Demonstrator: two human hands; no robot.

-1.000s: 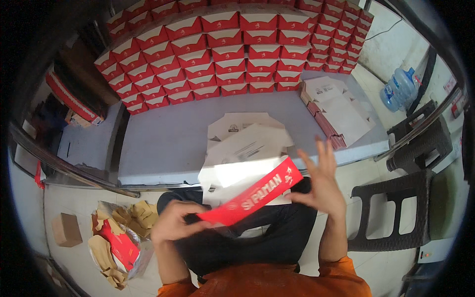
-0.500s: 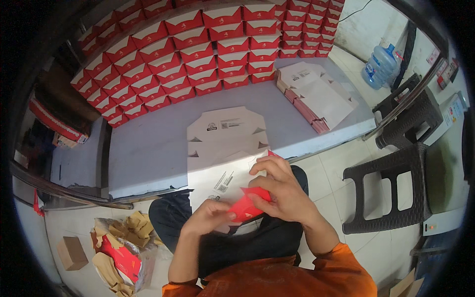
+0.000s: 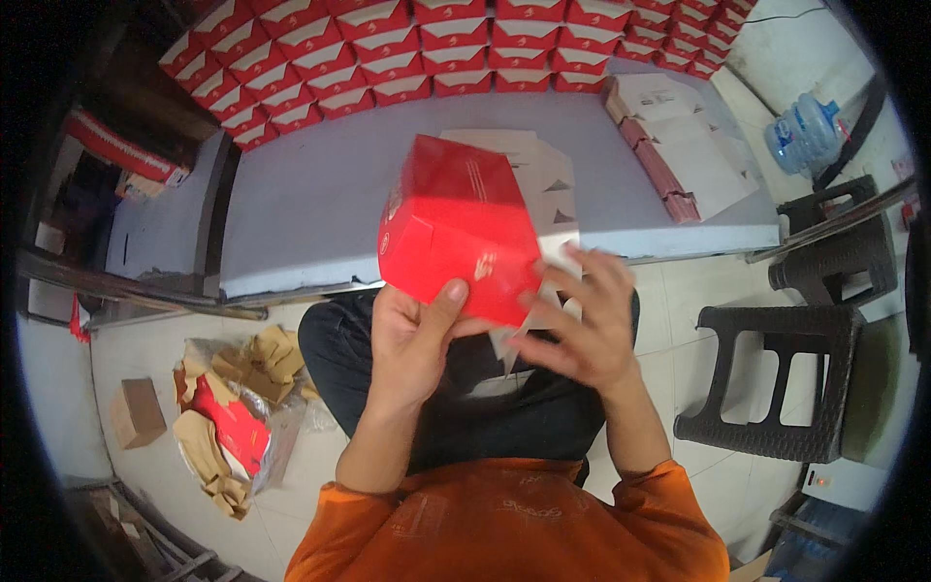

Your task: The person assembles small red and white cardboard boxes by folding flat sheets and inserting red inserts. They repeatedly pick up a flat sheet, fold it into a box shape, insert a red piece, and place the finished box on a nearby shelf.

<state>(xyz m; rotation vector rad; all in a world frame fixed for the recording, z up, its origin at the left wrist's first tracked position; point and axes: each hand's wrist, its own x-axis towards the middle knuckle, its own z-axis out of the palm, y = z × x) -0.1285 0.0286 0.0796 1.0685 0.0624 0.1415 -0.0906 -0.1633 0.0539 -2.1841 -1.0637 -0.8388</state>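
Note:
I hold a red cardboard box (image 3: 456, 228), partly folded into shape, up in front of me over my lap. My left hand (image 3: 412, 339) grips its lower left side, thumb pressed on the red face. My right hand (image 3: 587, 330) holds the lower right edge, fingers spread over the white inner flaps. Behind the box, flat white box blanks (image 3: 543, 170) lie on the grey table (image 3: 310, 209).
Rows of finished red and white boxes (image 3: 436, 58) line the table's far side. A stack of flat blanks (image 3: 679, 145) lies at the right end. A dark plastic stool (image 3: 776, 378) stands to my right, a water jug (image 3: 805, 141) beyond it. Cardboard scraps (image 3: 233, 417) lie on the floor at left.
The flat red blank, held stretched between both hands a second ago, was folded in at my lap and now stands raised as a box shape closer to the camera.

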